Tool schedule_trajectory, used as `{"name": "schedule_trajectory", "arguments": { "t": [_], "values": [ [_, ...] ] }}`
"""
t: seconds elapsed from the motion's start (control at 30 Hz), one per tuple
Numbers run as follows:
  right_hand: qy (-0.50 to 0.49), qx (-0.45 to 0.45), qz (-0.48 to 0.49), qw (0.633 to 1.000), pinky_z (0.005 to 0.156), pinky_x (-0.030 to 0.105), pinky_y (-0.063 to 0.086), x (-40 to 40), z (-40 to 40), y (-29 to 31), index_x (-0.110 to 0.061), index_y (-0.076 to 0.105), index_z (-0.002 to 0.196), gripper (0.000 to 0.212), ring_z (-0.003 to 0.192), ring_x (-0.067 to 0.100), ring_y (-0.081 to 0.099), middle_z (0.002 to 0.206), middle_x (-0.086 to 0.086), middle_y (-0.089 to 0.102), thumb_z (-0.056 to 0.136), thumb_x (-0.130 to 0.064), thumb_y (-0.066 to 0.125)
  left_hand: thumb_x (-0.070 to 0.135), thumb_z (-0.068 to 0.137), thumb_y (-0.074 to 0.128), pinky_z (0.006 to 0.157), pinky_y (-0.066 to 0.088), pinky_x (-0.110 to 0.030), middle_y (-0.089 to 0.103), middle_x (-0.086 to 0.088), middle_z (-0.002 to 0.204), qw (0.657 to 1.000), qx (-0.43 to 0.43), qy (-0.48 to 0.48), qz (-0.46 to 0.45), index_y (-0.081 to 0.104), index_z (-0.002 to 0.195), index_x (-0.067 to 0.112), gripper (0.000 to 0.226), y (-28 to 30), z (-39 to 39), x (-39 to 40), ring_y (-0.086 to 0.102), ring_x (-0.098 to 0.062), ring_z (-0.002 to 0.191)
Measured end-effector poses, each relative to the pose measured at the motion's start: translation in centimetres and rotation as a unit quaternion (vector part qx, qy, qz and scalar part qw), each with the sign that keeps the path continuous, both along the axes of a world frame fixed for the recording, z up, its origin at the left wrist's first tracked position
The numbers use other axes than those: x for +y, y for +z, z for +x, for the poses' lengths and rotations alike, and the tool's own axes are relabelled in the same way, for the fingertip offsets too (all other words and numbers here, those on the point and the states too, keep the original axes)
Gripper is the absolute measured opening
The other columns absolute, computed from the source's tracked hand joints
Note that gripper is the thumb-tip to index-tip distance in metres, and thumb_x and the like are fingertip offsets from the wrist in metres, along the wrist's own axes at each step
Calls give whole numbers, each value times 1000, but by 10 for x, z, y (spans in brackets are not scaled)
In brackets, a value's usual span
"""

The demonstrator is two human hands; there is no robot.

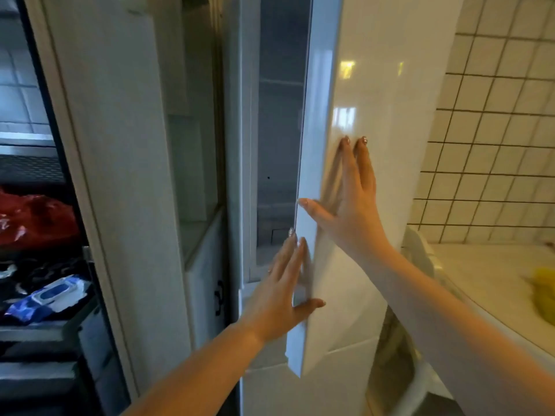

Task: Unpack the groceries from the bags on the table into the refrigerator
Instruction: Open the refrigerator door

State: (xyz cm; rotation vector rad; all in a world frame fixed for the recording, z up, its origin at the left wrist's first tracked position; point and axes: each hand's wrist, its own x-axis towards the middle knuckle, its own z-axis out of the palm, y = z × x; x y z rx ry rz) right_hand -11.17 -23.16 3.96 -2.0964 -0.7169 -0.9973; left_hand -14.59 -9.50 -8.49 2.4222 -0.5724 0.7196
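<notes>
A white glossy refrigerator door (375, 85) stands partly ajar in the middle of the view, with a narrow gap showing the dim interior (282, 130). My right hand (348, 199) lies flat on the door's front face, fingers straight and pointing up, thumb at the door's edge. My left hand (282, 292) is at the door's free edge lower down, fingers straight along the inner side and thumb on the front. No groceries or bags are in either hand.
A tall white cabinet panel (120, 145) stands left of the fridge. Further left, open shelves hold a red plastic bag (33, 217) and a blue-white wipes pack (48, 298). At right is a tiled wall (495, 145) and a pale counter (495, 283) with something yellow (545, 292).
</notes>
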Motion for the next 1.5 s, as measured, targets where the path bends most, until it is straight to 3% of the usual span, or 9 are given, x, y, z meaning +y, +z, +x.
{"name": "schedule_trajectory", "arguments": {
  "t": [0.2,0.33,0.47,0.6,0.87,1.03,1.17,1.33,1.5],
  "values": [
    [11,27,33,999,116,29,5,-60,-33,-8,-23,-2,149,95,144,10,-5,157,-2,-1,83,-40,64,58,84,52,107,32,-55,-29,8,152,995,-54,-78,11,-24,140,45,95,-18,-22,-59,-5,-23,145],
    [47,57,101,992,109,51,33,-114,-55,-16,-37,8,145,83,143,14,17,154,-8,15,80,-51,57,52,87,53,104,32,-57,-25,0,154,988,-111,-106,-14,-13,146,39,89,-33,-32,-121,-8,-30,144],
    [20,94,123,988,95,44,49,-173,-84,-33,-40,8,145,91,132,13,37,142,-15,31,76,-46,68,46,87,57,104,23,-53,-22,-3,155,982,-145,-115,-48,-9,148,34,91,-42,-44,-198,-8,-32,143],
    [-35,128,152,979,89,37,54,-236,-104,-42,-39,18,142,80,118,5,48,127,-19,44,80,-32,68,37,86,62,98,39,-59,-24,0,155,988,-103,-100,-59,-16,146,34,98,-39,-56,-271,-14,-29,143],
    [-107,178,128,970,93,30,50,-359,-106,-47,-28,31,141,56,108,0,56,124,-14,56,91,-31,57,27,84,66,110,6,-56,-29,-5,152,994,-85,-57,39,-22,145,24,107,-34,-52,-391,-19,-29,141],
    [-143,206,129,960,93,29,49,-422,-104,-50,-28,25,146,63,108,2,55,131,-6,54,92,-23,58,41,86,59,111,-3,-52,-19,-6,155,984,-87,-71,137,-21,145,24,101,-40,-44,-407,-15,-24,143],
    [-169,215,128,953,108,38,38,-451,-103,-66,-24,16,149,73,131,7,38,148,-6,35,91,-24,59,56,85,48,109,3,-56,-3,-6,157,975,-75,-42,204,-9,149,19,93,-48,-23,-396,-9,-23,144],
    [-233,94,-6,968,115,25,17,-447,-99,-111,-28,17,147,72,143,7,0,157,-5,5,90,-26,59,65,84,23,108,1,-57,0,-5,157,969,-25,-23,243,-10,148,21,84,-56,12,-383,-5,-22,144],
    [-187,159,-218,945,113,29,20,-429,-65,-163,-25,11,149,79,145,14,4,158,1,1,87,-32,60,59,90,36,113,-4,-58,-25,4,151,960,27,-55,274,-21,142,26,84,-57,51,-383,-23,-19,140]
  ]
}}
